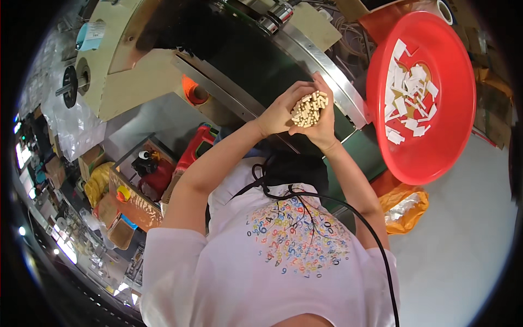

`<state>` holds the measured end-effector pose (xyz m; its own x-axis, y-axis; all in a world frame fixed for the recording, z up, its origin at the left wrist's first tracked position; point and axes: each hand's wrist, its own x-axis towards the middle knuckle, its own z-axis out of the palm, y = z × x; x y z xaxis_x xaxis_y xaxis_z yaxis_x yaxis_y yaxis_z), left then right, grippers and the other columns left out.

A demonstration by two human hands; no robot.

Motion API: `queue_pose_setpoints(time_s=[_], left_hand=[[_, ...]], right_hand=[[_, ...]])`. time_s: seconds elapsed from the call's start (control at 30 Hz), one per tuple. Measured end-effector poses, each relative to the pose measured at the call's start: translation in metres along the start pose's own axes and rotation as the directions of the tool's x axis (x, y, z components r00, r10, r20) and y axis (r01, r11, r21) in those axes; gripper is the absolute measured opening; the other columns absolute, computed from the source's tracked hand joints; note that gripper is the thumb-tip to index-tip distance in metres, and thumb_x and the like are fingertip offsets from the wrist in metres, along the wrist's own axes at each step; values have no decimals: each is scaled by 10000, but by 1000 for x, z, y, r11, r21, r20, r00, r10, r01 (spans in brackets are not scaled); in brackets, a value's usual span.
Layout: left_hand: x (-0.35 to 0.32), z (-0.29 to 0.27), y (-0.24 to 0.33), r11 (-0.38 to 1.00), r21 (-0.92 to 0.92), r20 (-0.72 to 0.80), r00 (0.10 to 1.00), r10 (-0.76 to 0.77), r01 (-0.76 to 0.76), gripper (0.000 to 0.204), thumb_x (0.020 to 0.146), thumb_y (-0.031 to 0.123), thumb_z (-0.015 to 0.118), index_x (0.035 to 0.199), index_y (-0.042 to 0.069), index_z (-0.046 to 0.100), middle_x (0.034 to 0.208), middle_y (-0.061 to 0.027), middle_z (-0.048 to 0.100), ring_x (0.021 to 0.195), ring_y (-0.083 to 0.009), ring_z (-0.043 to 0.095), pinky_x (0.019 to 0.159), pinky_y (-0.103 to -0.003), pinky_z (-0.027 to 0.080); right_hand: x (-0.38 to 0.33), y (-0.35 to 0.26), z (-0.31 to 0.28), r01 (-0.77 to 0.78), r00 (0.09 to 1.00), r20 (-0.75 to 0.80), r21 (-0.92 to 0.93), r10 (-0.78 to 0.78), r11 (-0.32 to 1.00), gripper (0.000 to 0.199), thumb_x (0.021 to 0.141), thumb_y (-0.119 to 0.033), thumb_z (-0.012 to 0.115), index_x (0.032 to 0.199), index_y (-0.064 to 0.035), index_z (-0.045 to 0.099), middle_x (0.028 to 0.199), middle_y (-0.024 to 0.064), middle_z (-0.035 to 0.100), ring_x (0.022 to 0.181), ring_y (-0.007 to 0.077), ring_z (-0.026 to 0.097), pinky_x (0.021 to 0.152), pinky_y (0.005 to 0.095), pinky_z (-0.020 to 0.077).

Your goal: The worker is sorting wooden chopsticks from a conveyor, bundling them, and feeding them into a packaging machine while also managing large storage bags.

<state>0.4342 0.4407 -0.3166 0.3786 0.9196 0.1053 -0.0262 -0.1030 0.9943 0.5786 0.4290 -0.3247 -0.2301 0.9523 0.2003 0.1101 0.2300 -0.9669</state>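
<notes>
Both my hands are wrapped round one thick bundle of thin pale sticks, which look wooden. Their blunt ends face up towards me and sit at slightly uneven heights. My left hand closes on the bundle from the left, and my right hand from the right, with fingers meeting at the far side. The bundle is above a dark green conveyor belt, between its metal side rails. How long the sticks are is hidden by my hands.
A large red basin with white paper scraps stands right of the belt's metal rail. Below it is an orange bag. A beige machine with a black knob stands left. A crate lies lower left. A black cable crosses my shirt.
</notes>
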Motion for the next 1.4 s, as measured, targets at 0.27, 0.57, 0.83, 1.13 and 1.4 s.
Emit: queue_pose_setpoints(time_s=[0.27, 0.57, 0.83, 1.13, 1.4], left_hand=[[-8, 6, -12, 997, -57, 24, 999, -45, 46, 519, 661, 130, 725, 1126, 70, 502, 1132, -97, 493, 1024, -279, 526, 871, -337, 435], [-5, 15, -11, 988, -126, -65, 993, -96, 88, 528, 667, 165, 736, 1127, 60, 500, 1106, -102, 565, 971, -249, 581, 836, -318, 456], [9, 12, 9, 925, -333, -33, 978, -205, 183, 478, 710, 183, 713, 1109, 18, 508, 886, -67, 632, 842, -109, 584, 751, -277, 472], [58, 14, 73, -90, -772, 544, 581, -605, 629, 336, 798, 199, 613, 1029, -33, 537, 901, -162, 623, 787, -276, 645, 718, -402, 541], [46, 19, 44, -227, -842, 528, 662, -533, 489, 237, 887, 246, 498, 1024, 54, 517, 962, -98, 615, 897, -232, 621, 791, -412, 517]], right_hand=[[-1, -17, -8, -30, 993, 97, -313, 63, 949, 1171, 456, -470, 830, 1354, -19, 229, 1391, 214, 258, 1304, 384, 243, 1059, 468, 214], [8, -18, -19, 113, 977, 215, -543, 8, 832, 1206, 553, -621, 697, 1388, 12, 100, 1412, 219, 219, 1333, 396, 145, 1067, 540, 44], [31, -44, -31, -24, 957, 257, -400, 137, 916, 1184, 584, -532, 748, 1404, -10, 72, 1431, 212, 186, 1333, 365, 182, 1071, 482, 146], [106, -46, -50, -698, 715, 330, 287, 617, 656, 195, 834, -159, 608, 883, 27, 639, 760, 65, 639, 708, 161, 615, 661, 249, 494], [71, 7, -44, -777, 393, 663, 610, 637, -156, 226, 874, -84, 500, 1079, 9, 509, 905, 108, 605, 745, 177, 632, 669, 313, 539]])
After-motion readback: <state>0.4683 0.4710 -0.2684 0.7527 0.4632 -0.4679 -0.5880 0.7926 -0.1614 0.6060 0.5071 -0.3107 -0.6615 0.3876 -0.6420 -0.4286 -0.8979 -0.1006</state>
